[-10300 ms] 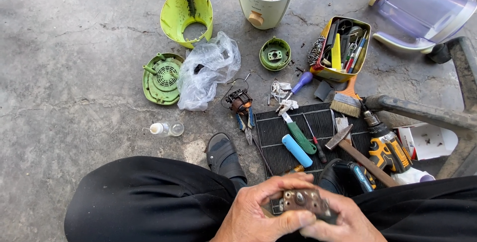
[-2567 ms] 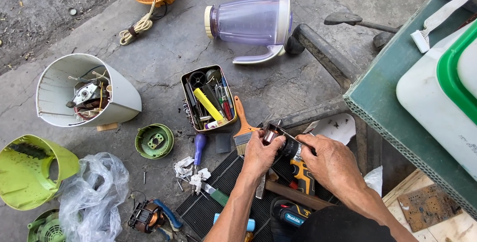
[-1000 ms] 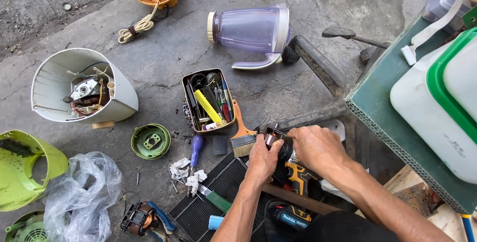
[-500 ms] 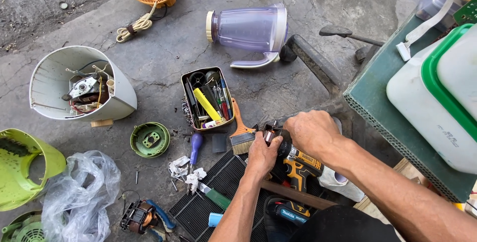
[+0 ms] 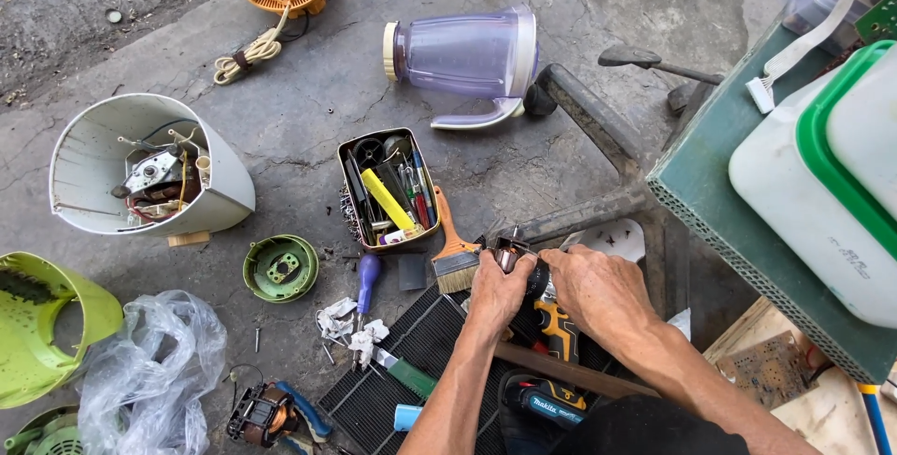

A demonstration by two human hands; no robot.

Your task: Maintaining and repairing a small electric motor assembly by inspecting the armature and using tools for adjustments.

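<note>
Since half a second ago, your right hand [image 5: 598, 291] has slid a little toward 3 o'clock; your left hand [image 5: 498, 289] has stayed put. Both hands close on the small motor part [image 5: 509, 254], held over the black grille [image 5: 411, 362] on the floor, at 4 o'clock from the tool tin [image 5: 385, 189]. It shows copper windings and a thin steel shaft. Judged dense, rigid, with delicate wire: hold the metal core, not the windings.

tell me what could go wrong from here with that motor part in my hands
The motor part is pinched between the left hand and right hand right above the drill; a slip could drop it among the tools. The paintbrush lies beside the left hand and could get knocked. Loose screws on the concrete could scatter.
</note>
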